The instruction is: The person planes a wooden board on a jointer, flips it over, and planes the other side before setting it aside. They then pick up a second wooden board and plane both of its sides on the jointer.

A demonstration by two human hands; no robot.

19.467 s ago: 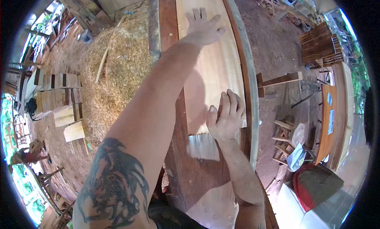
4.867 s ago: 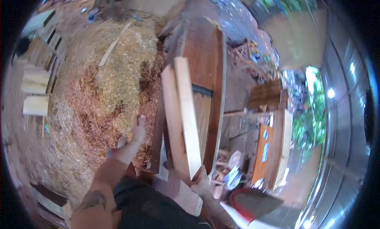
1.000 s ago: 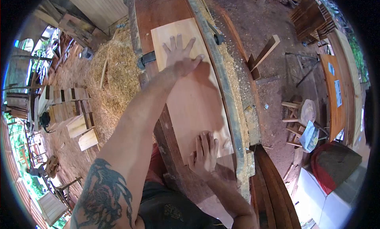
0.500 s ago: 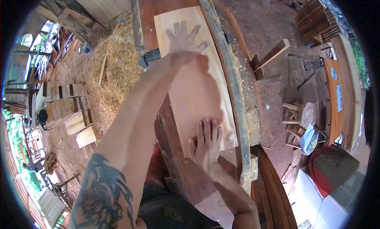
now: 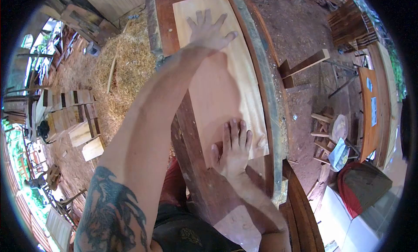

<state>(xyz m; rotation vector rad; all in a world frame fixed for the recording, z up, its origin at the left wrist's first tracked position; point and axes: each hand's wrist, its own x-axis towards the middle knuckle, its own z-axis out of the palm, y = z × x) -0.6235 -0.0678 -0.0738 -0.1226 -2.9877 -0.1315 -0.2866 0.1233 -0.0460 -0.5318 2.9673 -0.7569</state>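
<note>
A pale wooden board (image 5: 217,95) lies lengthwise on a dark reddish wooden workbench (image 5: 193,143). My left hand (image 5: 210,33) rests palm down near the board's far end, its fingers spread wide. Closer to my body, my right hand (image 5: 235,152) lies flat on the near end, fingers stretched out and thumb apart. Neither hand grasps anything. My tattooed left forearm crosses over the board's left edge and hides part of it and of the bench. Shadows of my arms fall across the board's surface.
A heap of wood shavings (image 5: 130,60) covers the ground to the left, near stacked wooden pieces (image 5: 72,112). Right of the bench stand an upright wooden piece (image 5: 309,62) and a small round-topped stool (image 5: 339,128). Dark planks (image 5: 300,213) lean at the bench's near right.
The board has shifted a little away from me along the bench, and both hands have moved forward with it. The view has tilted slightly. Both hands stay flat on the wood.
</note>
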